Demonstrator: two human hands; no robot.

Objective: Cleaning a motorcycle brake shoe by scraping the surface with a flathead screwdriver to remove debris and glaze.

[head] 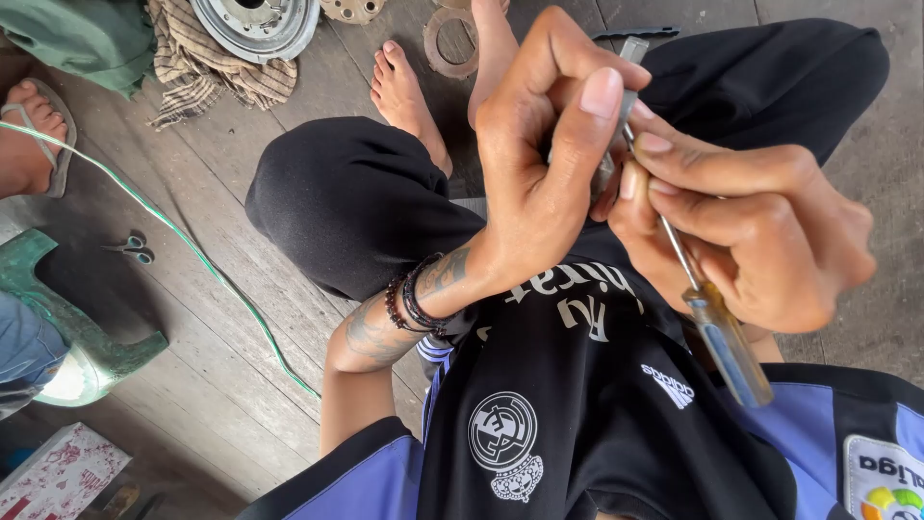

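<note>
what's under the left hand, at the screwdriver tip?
A small grey metal part pokes out above the left hand. The screwdriver, held by the right hand, runs up to it. Fingers cover the tip and most of the part.

We see small scissors (pixel 132 247) on the plank floor (pixel 221 385). Beside them runs a green wire (pixel 183 241); beyond it lie a checked cloth (pixel 207 67), a metal disc (pixel 255 24) and a rusty ring (pixel 449 43).

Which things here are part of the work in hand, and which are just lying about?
In hand:
left hand
right hand
screwdriver
small metal part

Lying about:
scissors
green cable
metal disc
rusty ring
checked cloth
green stool
</note>
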